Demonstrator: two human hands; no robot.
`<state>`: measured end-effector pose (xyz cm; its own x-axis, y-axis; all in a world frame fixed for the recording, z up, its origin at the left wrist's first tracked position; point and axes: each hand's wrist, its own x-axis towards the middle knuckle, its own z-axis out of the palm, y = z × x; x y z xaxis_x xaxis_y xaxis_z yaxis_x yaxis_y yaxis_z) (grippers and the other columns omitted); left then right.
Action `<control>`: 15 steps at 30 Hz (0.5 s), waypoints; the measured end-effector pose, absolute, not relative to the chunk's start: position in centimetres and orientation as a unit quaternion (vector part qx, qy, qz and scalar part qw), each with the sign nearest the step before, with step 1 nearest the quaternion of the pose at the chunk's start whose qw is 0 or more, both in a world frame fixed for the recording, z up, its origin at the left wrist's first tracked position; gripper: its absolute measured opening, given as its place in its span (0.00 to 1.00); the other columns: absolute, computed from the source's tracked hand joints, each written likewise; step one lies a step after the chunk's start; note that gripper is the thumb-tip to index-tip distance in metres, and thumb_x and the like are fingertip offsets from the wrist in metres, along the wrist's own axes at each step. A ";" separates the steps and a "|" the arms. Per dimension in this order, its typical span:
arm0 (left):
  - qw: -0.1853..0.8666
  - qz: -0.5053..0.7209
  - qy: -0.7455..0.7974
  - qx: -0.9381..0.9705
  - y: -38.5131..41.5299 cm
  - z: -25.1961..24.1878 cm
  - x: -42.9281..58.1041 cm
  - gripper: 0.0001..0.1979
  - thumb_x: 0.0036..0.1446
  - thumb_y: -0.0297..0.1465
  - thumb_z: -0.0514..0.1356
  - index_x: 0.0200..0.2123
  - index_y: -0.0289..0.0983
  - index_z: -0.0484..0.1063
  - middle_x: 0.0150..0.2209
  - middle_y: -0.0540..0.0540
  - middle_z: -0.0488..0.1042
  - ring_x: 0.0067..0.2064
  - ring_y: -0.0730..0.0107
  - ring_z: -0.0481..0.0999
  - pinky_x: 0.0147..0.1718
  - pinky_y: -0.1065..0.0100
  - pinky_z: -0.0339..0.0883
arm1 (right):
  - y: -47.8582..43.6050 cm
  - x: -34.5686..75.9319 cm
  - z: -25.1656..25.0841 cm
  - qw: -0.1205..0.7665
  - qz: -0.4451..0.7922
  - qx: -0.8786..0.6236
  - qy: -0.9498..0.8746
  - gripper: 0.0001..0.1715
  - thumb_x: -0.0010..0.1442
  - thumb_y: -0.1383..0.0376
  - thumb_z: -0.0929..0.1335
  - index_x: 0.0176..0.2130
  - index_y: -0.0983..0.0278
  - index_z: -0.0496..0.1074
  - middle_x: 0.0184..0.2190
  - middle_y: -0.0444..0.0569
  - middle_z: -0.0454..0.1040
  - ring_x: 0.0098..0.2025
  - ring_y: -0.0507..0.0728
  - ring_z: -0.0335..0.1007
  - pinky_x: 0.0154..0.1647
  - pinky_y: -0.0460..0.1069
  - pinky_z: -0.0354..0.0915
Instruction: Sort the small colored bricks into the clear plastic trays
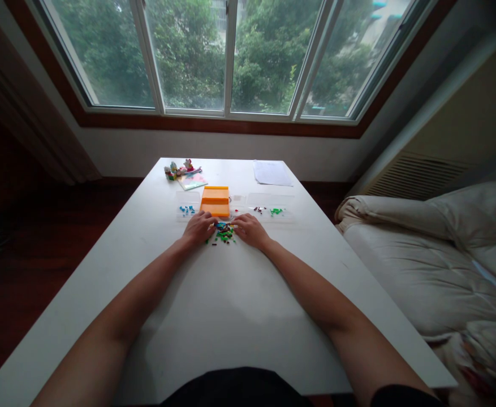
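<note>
A small pile of tiny building bricks, mostly green with some blue, brown and yellow, lies on the white table. My left hand rests at the pile's left edge, fingers loosely bent and apart, with its fingertips by the blue bricks. From the other side my right hand reaches in, fingers spread and touching the pile's right edge. No brick can be made out in either grip at this size. Just behind the hands stands an open orange box.
Clear plastic trays flank the box, holding blue bricks, brown bricks and green bricks. Small brick figures and a coloured booklet sit at the far left. A paper sheet lies far right; a sofa stands beside the table.
</note>
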<state>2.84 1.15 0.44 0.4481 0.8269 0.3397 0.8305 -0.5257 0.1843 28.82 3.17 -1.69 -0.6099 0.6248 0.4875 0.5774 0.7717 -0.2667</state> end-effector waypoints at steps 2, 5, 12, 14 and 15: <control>0.004 -0.199 -0.485 -0.851 1.2 0.4 2.8 0.08 0.59 0.32 0.59 0.40 0.41 0.78 0.40 0.42 0.73 0.46 0.56 0.68 0.45 0.58 0.65 | 3.1 28.8 -1.7 0.288 0.038 -0.339 -0.895 0.14 0.65 0.65 0.68 0.49 0.57 0.77 0.47 0.51 0.76 0.50 0.61 0.66 0.53 0.58 0.63; 0.001 -0.205 -0.482 -0.851 1.2 0.2 2.7 0.07 0.59 0.32 0.59 0.38 0.40 0.77 0.39 0.42 0.73 0.45 0.57 0.69 0.44 0.59 0.65 | 3.1 28.8 -1.7 0.287 0.039 -0.341 -0.895 0.13 0.65 0.65 0.68 0.48 0.57 0.77 0.46 0.51 0.76 0.50 0.61 0.66 0.53 0.58 0.62; -0.021 -0.217 -0.478 -0.851 1.5 -0.1 2.4 0.06 0.59 0.31 0.59 0.36 0.40 0.77 0.39 0.43 0.74 0.45 0.58 0.69 0.46 0.59 0.66 | 3.5 29.8 -1.5 0.301 0.034 -0.367 -0.880 0.11 0.65 0.68 0.66 0.42 0.58 0.78 0.42 0.51 0.76 0.47 0.61 0.66 0.51 0.57 0.62; -0.026 -0.231 -0.477 -0.847 1.5 -0.1 2.3 0.06 0.59 0.32 0.59 0.36 0.41 0.77 0.39 0.43 0.74 0.46 0.58 0.70 0.46 0.59 0.66 | 3.5 30.0 -1.5 0.297 0.032 -0.366 -0.881 0.11 0.64 0.69 0.66 0.41 0.59 0.78 0.40 0.51 0.76 0.45 0.61 0.66 0.50 0.56 0.62; -0.028 -0.242 -0.479 -0.843 1.4 0.0 2.3 0.06 0.60 0.32 0.59 0.37 0.40 0.76 0.40 0.43 0.75 0.46 0.58 0.70 0.47 0.59 0.65 | 3.5 30.0 -1.4 0.293 0.031 -0.361 -0.885 0.11 0.64 0.69 0.66 0.41 0.59 0.78 0.40 0.50 0.76 0.45 0.61 0.66 0.50 0.56 0.62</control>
